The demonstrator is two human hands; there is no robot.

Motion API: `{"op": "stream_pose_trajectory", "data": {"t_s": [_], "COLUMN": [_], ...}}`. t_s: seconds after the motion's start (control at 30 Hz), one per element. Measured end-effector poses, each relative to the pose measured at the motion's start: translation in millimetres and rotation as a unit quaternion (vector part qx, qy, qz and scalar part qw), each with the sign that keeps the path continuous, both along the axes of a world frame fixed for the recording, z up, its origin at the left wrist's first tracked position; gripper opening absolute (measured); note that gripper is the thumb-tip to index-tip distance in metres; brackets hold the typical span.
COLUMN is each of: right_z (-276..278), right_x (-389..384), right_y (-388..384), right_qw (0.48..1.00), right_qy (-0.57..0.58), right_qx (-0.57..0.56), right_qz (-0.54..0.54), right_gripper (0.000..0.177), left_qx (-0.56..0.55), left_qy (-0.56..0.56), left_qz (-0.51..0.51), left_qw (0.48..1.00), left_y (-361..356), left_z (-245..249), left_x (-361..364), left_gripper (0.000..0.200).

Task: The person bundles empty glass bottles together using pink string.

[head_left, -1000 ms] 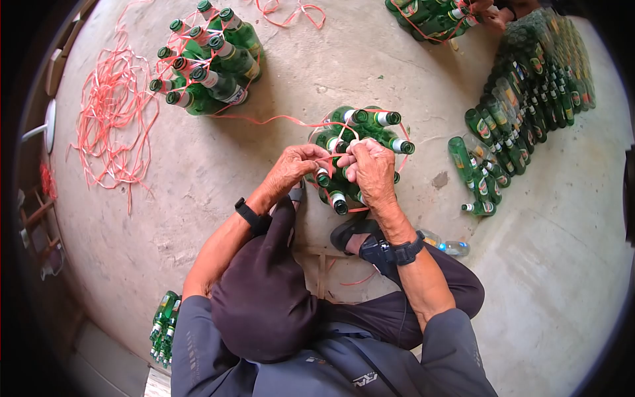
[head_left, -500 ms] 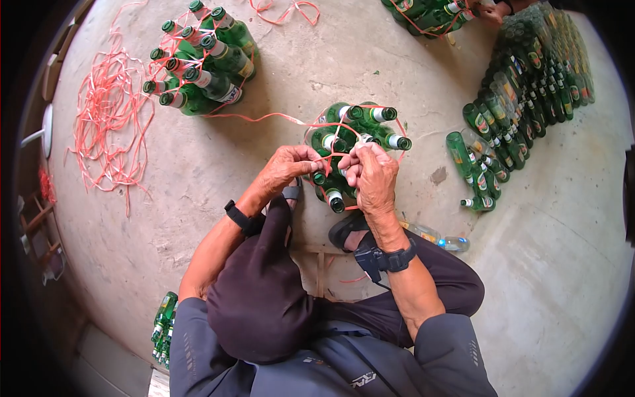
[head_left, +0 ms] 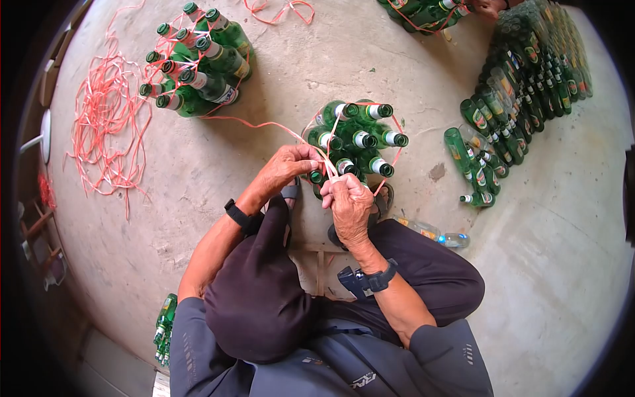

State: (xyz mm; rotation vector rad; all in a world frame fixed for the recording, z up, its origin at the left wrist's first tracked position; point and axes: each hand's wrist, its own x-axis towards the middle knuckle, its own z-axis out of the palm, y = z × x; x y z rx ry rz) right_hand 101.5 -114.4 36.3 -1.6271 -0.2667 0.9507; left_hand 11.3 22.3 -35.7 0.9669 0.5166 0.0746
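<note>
Several green glass bottles stand bunched on the floor in front of me, with pink plastic twine running round their necks. My left hand is closed in a pinch on the twine at the left side of the bunch. Just right of it, my right hand is closed on strands of the same twine, low over the near bottles, and hides some of them. A length of twine trails from the hands to the upper left, towards another bottle bundle.
A tangled heap of pink twine lies at the left. Rows of green bottles lie stacked at the right. Clear plastic bottles lie by my right knee. Another person's hand is at a bottle bundle at the top.
My right hand has moved down and left, towards my body, drawing the twine strands with it. My left hand stays nearly in place, still pinching.
</note>
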Motion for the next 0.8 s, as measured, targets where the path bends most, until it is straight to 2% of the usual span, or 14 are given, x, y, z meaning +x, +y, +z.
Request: {"op": "stream_pose_trajectory", "data": {"t_s": [0.1,0.13,0.17,0.23,0.3,0.37,0.47,0.67,0.73,0.8], "right_z": [-5.8,-7.6,-8.4,-4.8,-2.0,-2.2,-24.9,-17.0,-18.4,-15.6], "right_x": [5.5,10.2,13.9,14.7,12.1,5.4,-2.7,-4.2,-4.3,-4.0], "right_y": [-3.0,-3.9,-4.4,-5.8,-11.4,-12.2,-19.9,-14.7,-14.2,-11.3], "right_qw": [0.998,0.975,0.924,0.93,0.886,0.885,0.943,0.967,0.967,0.968], "right_qy": [-0.05,-0.206,-0.356,-0.34,-0.422,-0.429,-0.314,-0.235,-0.234,-0.233], "right_qx": [-0.025,-0.067,-0.107,-0.112,-0.137,-0.128,-0.103,-0.085,-0.087,-0.085], "right_qz": [0.014,0.053,0.091,0.088,0.137,0.127,0.039,-0.056,-0.051,-0.045], "right_gripper": [0.021,0.021,0.021,0.021,0.021,0.022,0.023,0.023,0.023,0.022], "left_qx": [-0.023,-0.023,-0.007,0.009,0.041,0.059,0.079,0.062,0.055,0.105], "left_qy": [0.01,0.01,0.012,0.015,0.018,0.035,0.049,0.037,0.045,0.031], "left_qz": [-0.001,-0.002,-0.011,-0.02,-0.041,-0.063,-0.08,-0.039,-0.027,-0.041], "left_qw": [1.0,1.0,1.0,1.0,0.998,0.996,0.992,0.997,0.997,0.993], "left_y": [0.4,0.4,1.1,1.9,0.7,3.5,3.6,-2.6,-2.7,0.5], "left_z": [-5.0,-5.5,-6.2,-2.8,2.7,9.7,10.6,0.3,8.9,19.0], "left_x": [-2.8,-1.6,-0.2,1.5,4.3,7.9,9.0,1.5,2.7,3.9], "left_gripper": [0.018,0.018,0.017,0.016,0.017,0.017,0.017,0.023,0.026,0.033]}}
